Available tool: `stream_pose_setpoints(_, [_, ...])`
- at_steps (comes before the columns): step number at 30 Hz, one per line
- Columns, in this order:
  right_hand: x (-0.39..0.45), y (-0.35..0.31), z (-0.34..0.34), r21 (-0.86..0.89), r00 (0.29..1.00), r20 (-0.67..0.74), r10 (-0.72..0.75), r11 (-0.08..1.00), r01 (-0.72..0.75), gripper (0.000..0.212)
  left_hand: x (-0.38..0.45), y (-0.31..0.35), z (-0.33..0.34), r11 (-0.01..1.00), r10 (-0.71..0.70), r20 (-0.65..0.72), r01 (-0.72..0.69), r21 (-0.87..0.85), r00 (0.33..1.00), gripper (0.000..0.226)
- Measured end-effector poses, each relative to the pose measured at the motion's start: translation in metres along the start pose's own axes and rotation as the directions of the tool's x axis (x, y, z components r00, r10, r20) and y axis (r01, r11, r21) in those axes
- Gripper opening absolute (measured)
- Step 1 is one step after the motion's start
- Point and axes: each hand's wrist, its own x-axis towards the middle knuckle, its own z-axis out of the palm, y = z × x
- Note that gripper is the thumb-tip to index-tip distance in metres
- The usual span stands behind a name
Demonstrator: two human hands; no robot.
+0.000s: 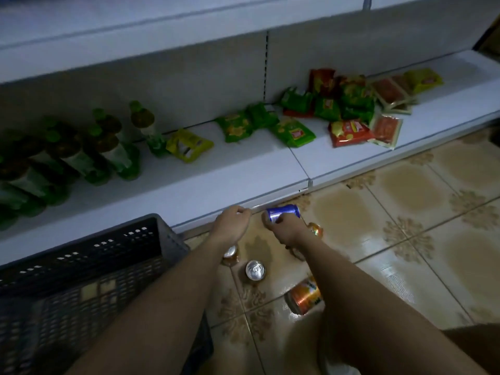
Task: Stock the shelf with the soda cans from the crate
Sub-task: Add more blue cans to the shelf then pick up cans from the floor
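My right hand grips a blue soda can, held on its side just in front of the white shelf's front edge. My left hand hovers beside it with its fingers curled and nothing in it. On the tiled floor below stand or lie several cans: a silver-topped one, one partly hidden under my left wrist, an orange one on its side, and another behind my right hand. The dark plastic crate sits at the lower left.
The bottom shelf holds green bottles at the left and green, yellow and red snack packets from the middle to the right. A bare strip of shelf runs along its front edge. Patterned floor tiles spread to the right.
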Motion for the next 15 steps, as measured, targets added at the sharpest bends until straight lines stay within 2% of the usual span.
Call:
stream_pose_setpoints(3, [0.048,0.026,0.022,0.352,0.975,0.068,0.212,0.909,-0.223,0.036,0.042,-0.013,0.038,0.998,-0.052,0.032,0.053,-0.018,0.998,0.018])
stream_pose_setpoints(6, [0.093,0.042,0.038,0.619,0.913,0.128,0.387,0.688,-0.378,0.031,0.081,-0.023,0.069,0.993,-0.106,0.078,0.109,-0.041,0.991,0.021])
stream_pose_setpoints(8, [0.127,0.050,0.046,0.721,0.881,0.154,0.447,0.559,-0.410,0.049,0.106,-0.033,0.086,0.991,-0.129,0.110,0.133,-0.031,0.986,0.025])
stream_pose_setpoints(10, [0.162,0.060,0.056,0.795,0.837,0.161,0.523,0.434,-0.424,0.088,0.130,-0.046,0.101,0.995,-0.099,0.122,0.100,-0.006,0.988,0.024])
stream_pose_setpoints(11, [0.178,0.067,0.062,0.825,0.812,0.152,0.564,0.379,-0.418,0.100,0.140,-0.050,0.107,0.996,-0.086,0.126,0.086,0.005,0.988,0.023])
stream_pose_setpoints(13, [0.197,0.073,0.067,0.854,0.770,0.111,0.629,0.336,-0.398,0.110,0.157,-0.060,0.119,0.996,-0.092,0.140,0.090,0.020,0.986,0.022])
stream_pose_setpoints(15, [0.208,0.074,0.068,0.872,0.766,0.077,0.638,0.330,-0.362,0.109,0.171,-0.066,0.129,0.993,-0.117,0.134,0.115,0.025,0.984,0.028])
